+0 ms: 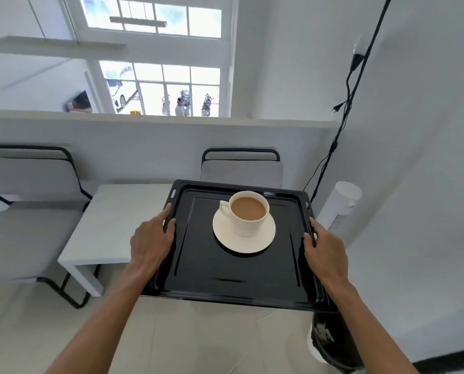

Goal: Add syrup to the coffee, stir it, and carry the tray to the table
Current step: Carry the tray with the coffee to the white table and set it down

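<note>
A black metal tray (225,276) is held level in the air, over the near edge of a low white table (117,220). On its far half stands a white cup (248,213) of milky brown coffee on a white saucer (252,242), handle to the left. My left hand (151,240) grips the tray's left rim, thumb on top. My right hand (324,249) grips the right rim the same way. No spoon or syrup container is in view.
A grey padded chair (28,211) with a black frame stands left of the table, another chair (241,168) behind it against a low white wall. A white cylindrical appliance (338,209) and hanging black cables (341,125) are at the right. A dark bin (333,344) sits below the tray's right corner.
</note>
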A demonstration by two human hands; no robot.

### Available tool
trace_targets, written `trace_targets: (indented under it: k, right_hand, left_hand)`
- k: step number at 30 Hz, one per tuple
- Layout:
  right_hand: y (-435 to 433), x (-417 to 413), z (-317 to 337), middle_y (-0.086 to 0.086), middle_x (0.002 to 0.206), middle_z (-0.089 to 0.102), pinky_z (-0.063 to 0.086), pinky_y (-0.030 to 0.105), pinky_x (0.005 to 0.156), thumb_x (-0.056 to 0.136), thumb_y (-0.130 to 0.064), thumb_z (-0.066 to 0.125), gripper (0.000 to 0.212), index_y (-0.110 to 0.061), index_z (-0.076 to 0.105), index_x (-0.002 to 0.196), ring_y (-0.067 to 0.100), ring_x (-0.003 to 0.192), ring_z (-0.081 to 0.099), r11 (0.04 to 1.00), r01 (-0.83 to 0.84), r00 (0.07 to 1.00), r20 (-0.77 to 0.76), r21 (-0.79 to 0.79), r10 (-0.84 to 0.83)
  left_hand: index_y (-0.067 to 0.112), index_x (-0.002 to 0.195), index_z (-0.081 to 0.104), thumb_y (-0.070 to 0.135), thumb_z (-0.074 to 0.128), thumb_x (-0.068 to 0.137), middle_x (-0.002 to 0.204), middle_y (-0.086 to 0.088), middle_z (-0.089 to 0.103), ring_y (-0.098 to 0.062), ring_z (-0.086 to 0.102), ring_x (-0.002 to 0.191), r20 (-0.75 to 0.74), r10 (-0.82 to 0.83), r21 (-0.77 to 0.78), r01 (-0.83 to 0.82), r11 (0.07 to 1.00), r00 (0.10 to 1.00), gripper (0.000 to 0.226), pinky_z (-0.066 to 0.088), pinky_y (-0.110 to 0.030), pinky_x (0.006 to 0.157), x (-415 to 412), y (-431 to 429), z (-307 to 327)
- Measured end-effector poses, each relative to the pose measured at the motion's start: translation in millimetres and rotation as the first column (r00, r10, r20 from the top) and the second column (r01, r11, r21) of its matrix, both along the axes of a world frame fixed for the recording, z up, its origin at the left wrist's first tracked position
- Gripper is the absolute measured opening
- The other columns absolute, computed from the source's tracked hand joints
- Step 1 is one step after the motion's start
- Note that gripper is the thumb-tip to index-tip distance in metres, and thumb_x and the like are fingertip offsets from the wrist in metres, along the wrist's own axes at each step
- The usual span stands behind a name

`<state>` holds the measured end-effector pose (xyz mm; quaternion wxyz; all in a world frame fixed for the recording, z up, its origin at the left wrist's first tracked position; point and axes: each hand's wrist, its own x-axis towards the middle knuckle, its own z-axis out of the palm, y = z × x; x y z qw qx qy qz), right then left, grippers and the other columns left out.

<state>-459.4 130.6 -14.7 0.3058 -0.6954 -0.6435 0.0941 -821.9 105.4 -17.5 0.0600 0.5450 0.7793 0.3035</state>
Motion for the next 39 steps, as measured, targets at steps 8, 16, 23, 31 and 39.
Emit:
trace_targets:
  k: [8, 16, 23, 31, 39]
  right_hand:
    - [54.5, -82.2, -1.9, 0.014, 0.112, 0.076, 0.060, 0.045, 0.089, 0.101, -0.017, 0.058, 0.048, -0.011, 0.053, 0.149, 0.031, 0.098, 0.072, 0.988, -0.155, 0.988, 0.012, 0.013, 0.154]
    - [99.5, -155.7, -7.0, 0.014, 0.106, 0.079, 0.059, 0.042, 0.085, 0.101, -0.016, 0.060, 0.047, -0.009, 0.056, 0.147, 0.032, 0.100, 0.074, 0.975, -0.223, 0.975, 0.009, 0.014, 0.223]
    - [138.0, -212.9, -17.4, 0.016, 0.092, 0.078, 0.059, 0.043, 0.087, 0.101, -0.018, 0.059, 0.048, -0.010, 0.054, 0.148, 0.032, 0.091, 0.074, 0.967, -0.257, 0.966, 0.028, -0.001, 0.256]
    - [180.3, -282.8, -31.5, -0.005, 0.062, 0.061, 0.063, 0.044, 0.070, 0.100, -0.017, 0.061, 0.049, -0.010, 0.053, 0.148, 0.013, 0.058, 0.056, 0.954, -0.298, 0.954, -0.033, -0.043, 0.297]
    - [215.1, -347.0, -44.3, 0.009, 0.078, 0.075, 0.063, 0.042, 0.081, 0.099, -0.016, 0.063, 0.048, -0.009, 0.056, 0.146, 0.027, 0.075, 0.072, 0.949, -0.314, 0.948, -0.057, -0.037, 0.312]
  left_hand:
    - [0.025, 0.147, 0.054, 0.033, 0.052, 0.103, 0.081, -0.015, 0.076, -0.038, 0.069, 0.078, -0.014, 0.143, -0.026, -0.144, 0.989, 0.990, 0.045, 0.041, -0.034, 0.062, -72.9, 3.3, -11.1]
    - [0.027, 0.145, 0.057, 0.033, 0.055, 0.102, 0.082, -0.016, 0.076, -0.039, 0.069, 0.081, -0.032, 0.245, -0.013, -0.246, 0.969, 0.969, 0.044, 0.043, -0.037, 0.064, -137.7, 23.4, -16.6]
    - [0.027, 0.147, 0.054, 0.033, 0.054, 0.102, 0.095, -0.021, 0.078, -0.044, 0.069, 0.091, -0.010, 0.263, -0.016, -0.263, 0.965, 0.965, 0.045, 0.053, -0.047, 0.076, -191.4, 46.8, -24.1]
    - [0.025, 0.148, 0.053, 0.030, 0.056, 0.102, 0.077, -0.020, 0.075, -0.041, 0.070, 0.076, -0.014, 0.284, -0.021, -0.284, 0.958, 0.959, 0.046, 0.052, -0.043, 0.066, -254.2, 76.6, -30.9]
    - [0.023, 0.149, 0.050, 0.031, 0.055, 0.102, 0.064, -0.013, 0.071, -0.032, 0.065, 0.059, 0.008, 0.296, -0.043, -0.295, 0.954, 0.955, 0.048, 0.058, -0.043, 0.064, -314.7, 103.2, -38.8]
